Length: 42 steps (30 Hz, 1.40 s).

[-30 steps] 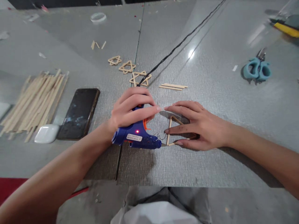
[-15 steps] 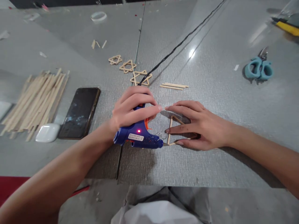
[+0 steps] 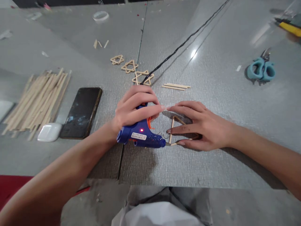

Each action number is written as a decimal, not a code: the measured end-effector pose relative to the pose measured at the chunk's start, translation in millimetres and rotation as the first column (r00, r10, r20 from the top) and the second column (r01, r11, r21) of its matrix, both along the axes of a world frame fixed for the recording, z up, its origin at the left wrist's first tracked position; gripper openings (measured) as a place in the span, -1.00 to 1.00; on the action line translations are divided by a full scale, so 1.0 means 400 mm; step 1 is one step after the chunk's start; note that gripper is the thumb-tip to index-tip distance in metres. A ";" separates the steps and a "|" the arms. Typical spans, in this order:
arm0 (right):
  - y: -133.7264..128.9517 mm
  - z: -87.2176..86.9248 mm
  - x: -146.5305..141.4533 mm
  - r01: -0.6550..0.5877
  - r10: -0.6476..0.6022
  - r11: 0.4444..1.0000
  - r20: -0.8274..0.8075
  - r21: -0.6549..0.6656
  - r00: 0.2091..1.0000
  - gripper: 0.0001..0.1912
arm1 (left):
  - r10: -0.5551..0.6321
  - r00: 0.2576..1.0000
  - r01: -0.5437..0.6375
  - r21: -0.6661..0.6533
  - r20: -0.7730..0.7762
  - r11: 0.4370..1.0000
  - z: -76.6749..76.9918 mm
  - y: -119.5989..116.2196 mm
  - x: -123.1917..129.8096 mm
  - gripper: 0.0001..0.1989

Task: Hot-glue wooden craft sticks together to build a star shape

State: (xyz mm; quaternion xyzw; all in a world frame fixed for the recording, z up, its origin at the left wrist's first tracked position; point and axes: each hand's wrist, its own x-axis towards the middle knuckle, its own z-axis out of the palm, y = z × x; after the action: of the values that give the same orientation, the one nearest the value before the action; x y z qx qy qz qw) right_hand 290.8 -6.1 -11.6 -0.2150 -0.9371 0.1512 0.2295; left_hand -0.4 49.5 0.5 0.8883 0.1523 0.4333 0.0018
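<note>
My left hand (image 3: 138,106) is closed around the handle of a blue hot glue gun (image 3: 150,140) with an orange trigger and a lit red light. The gun lies on its side, its metal nozzle at the lower left corner of a triangle of wooden sticks (image 3: 171,130). With thumb and fingers bent over it, my right hand (image 3: 202,127) holds this triangle against the table and hides much of its right side. Beyond the left hand lie several six-pointed stick stars (image 3: 129,66). Three loose thin sticks (image 3: 176,86) rest beyond the right hand.
A black cord (image 3: 185,42) runs from the gun to the far right. At left are a bundle of sticks (image 3: 39,102), a phone (image 3: 81,113) and a white case (image 3: 49,132). Blue-handled scissors (image 3: 261,69) lie right, below a yellow-handled tool (image 3: 290,28). A tape ring (image 3: 100,16) sits far back.
The view has shifted slightly, so everything on the table appears a little moved. The glue gun's nozzle stays at the triangle's corner, and both hands keep their hold.
</note>
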 end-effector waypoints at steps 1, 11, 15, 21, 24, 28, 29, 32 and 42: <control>0.000 -0.001 0.000 0.000 0.000 1.000 0.000 -0.001 1.000 -0.63 | 0.007 1.000 -0.007 0.006 0.005 1.000 -0.001 0.001 0.000 -0.91; -0.001 0.001 0.000 0.001 -0.001 1.000 0.002 0.004 1.000 -0.63 | 0.024 0.998 -0.027 -0.041 -0.063 0.999 0.003 0.001 -0.007 -0.96; -0.001 0.002 0.000 0.000 0.000 1.000 0.001 -0.001 1.000 -0.63 | 0.036 0.995 -0.040 -0.033 -0.098 0.999 0.007 -0.003 -0.008 -0.93; -0.001 0.005 -0.001 -0.004 0.004 1.000 0.002 -0.008 1.000 -0.63 | 0.008 0.997 -0.011 -0.038 -0.070 0.999 0.009 -0.002 -0.009 -0.95; -0.001 0.005 -0.001 -0.002 0.002 1.000 0.005 -0.010 1.000 -0.63 | 0.038 0.995 -0.042 -0.039 -0.093 0.998 0.009 -0.002 -0.010 -0.95; -0.001 0.002 0.000 0.001 -0.001 1.000 0.006 -0.008 1.000 -0.63 | 0.030 0.994 -0.035 -0.049 -0.101 0.998 0.004 0.000 -0.011 -0.95; -0.001 0.001 0.000 0.003 -0.003 1.000 0.004 -0.009 1.000 -0.63 | 0.031 0.994 -0.037 -0.053 -0.102 0.998 0.003 0.000 -0.011 -0.95; -0.001 0.000 0.001 0.006 -0.006 1.000 0.005 -0.012 1.000 -0.63 | 0.034 0.994 -0.039 -0.044 -0.101 0.998 0.000 0.000 -0.011 -0.94; -0.001 -0.001 0.001 0.007 -0.007 1.000 0.001 0.005 1.000 -0.63 | 0.027 0.996 -0.033 -0.072 -0.082 0.997 -0.005 0.003 -0.007 -0.90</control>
State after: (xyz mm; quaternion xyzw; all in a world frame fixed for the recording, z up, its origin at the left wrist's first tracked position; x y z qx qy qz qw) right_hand 291.2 -6.7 -12.1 -0.2178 -0.9369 0.1478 0.2301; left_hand -3.1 50.6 -1.4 0.9020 0.1813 0.3912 0.0217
